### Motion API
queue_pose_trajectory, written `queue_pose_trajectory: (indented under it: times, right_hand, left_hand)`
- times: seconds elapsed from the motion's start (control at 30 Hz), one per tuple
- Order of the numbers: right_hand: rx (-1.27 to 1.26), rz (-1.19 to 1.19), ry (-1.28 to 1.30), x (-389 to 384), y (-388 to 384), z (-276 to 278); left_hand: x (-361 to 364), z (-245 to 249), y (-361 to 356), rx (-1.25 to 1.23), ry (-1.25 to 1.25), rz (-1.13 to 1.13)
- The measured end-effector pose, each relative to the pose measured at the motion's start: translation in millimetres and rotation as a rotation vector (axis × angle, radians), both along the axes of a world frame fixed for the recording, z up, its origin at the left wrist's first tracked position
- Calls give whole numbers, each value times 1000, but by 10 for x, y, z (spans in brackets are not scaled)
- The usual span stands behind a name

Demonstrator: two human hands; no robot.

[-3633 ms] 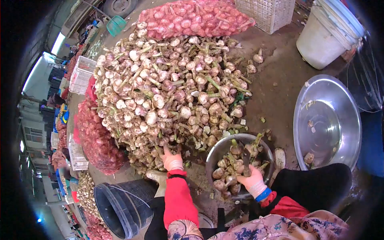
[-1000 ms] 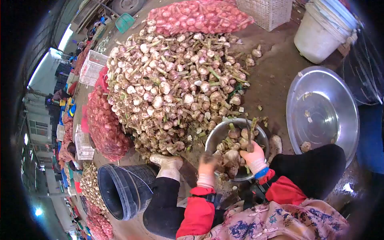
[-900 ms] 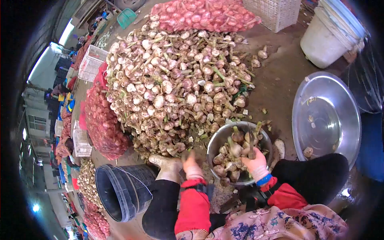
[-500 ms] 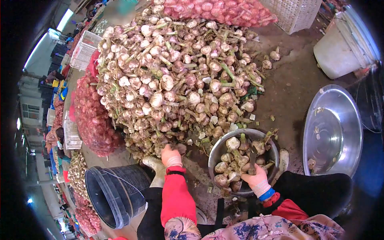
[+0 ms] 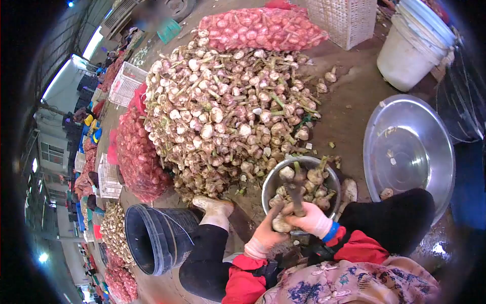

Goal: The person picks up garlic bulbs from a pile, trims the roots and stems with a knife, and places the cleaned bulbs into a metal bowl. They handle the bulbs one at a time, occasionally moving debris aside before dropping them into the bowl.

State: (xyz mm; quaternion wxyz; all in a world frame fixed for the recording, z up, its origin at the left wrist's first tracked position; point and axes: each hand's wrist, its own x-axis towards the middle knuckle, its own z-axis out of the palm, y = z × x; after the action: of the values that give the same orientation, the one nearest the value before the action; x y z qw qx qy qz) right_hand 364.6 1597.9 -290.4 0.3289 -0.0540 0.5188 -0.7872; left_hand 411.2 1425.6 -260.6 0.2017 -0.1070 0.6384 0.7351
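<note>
My right hand [image 5: 310,219] grips a knife [image 5: 295,196], its dark blade pointing away from me over the metal bowl [image 5: 266,195]. Close beside it, my left hand [image 5: 267,236] is closed on a garlic bulb [image 5: 281,223] at the bowl's near edge. Both hands wear pale gloves and almost touch each other. Inside the bowl lie several garlic bulbs [image 5: 316,176] with cut stems. Beyond the bowl spreads a large heap of garlic [image 5: 217,116], many bulbs with stalks attached.
A wide steel basin [image 5: 372,152] stands on the right, with white buckets [image 5: 407,55] behind it. To the left lies a tipped black bucket [image 5: 172,235]. Red net sacks [image 5: 139,157] of garlic flank the heap, and a white crate [image 5: 341,23] stands at the back.
My left hand has come from the near edge of the heap to the bowl, beside my right hand, and now holds a bulb. My right hand has shifted slightly left with the knife.
</note>
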Motion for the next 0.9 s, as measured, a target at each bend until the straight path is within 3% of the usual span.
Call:
queue_pose_trajectory:
  times: [0.1,0.2,0.23,0.3,0.33,0.4,0.43,0.5,0.53,0.63,0.83,0.9]
  right_hand:
    - [-31,50,14,52,13,211]
    - [118,-113,357,137,20,207]
    - [115,-118,354,148,65,267]
    - [516,25,712,169,125,355]
    - [593,171,776,181,141,364]
    - [634,247,842,257,122,349]
    - [671,332,905,292,102,346]
    - [714,409,917,303,78,391]
    - [725,430,951,316,73,407]
    - [754,448,962,364,42,364]
    - [780,352,1040,342,-12,136]
    - [843,387,959,285,-52,-51]
  left_hand:
    - [195,198,54,52,-134,65]
    - [411,147,31,-236,88,263]
    - [471,135,-39,-402,160,251]
    - [598,61,-135,-311,67,352]
    - [609,40,-219,-313,72,349]
    - [573,90,-312,-1058,654,-241]
    - [619,108,-284,-1056,655,-245]
    - [637,429,-37,-491,229,164]
    - [602,504,39,-676,340,141]
    - [599,514,125,-741,306,197]
    - [674,272,70,-767,399,201]
    - [703,316,129,-732,343,217]
